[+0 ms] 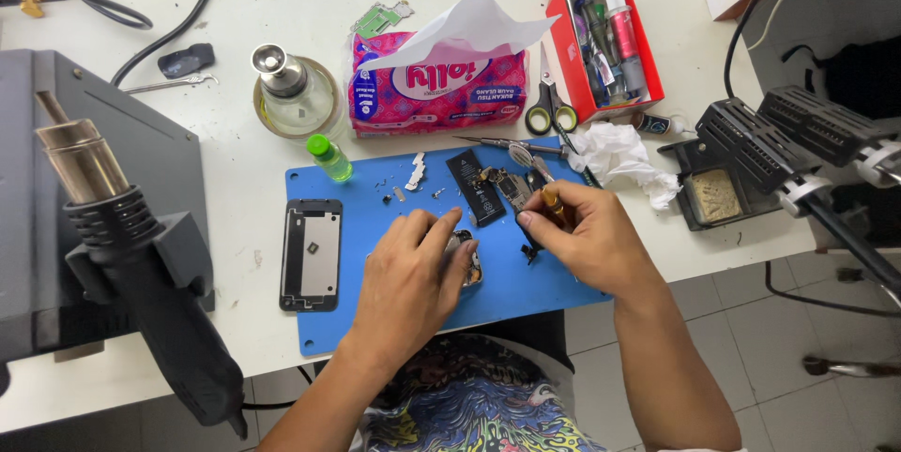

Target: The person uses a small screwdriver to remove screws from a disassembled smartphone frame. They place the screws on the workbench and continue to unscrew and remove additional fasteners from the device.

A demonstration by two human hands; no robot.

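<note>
I see the opened phone body (466,258) lying on the blue work mat (526,292), partly under my left hand (408,278), whose fingers are curled together and press on it to keep it steady. My right hand (587,236) has its fingers pinched tightly around a small screwdriver with an amber handle (554,203), the tip pointing down beside the phone body. I judge the disassembly is already well advanced: the black battery (474,186) and a small circuit board (514,191) lie apart on the mat, the back cover (311,254) rests at the left edge, and tiny screws and brackets (413,175) are scattered near. What remains inside the body I cannot tell, my hand covers it.

Around are a green-capped bottle (330,157), a tissue pack (436,81), scissors (551,114), a red tool box (601,44) and crumpled tissue (624,156). The hot air gun (141,264) stands left, not in the way.
</note>
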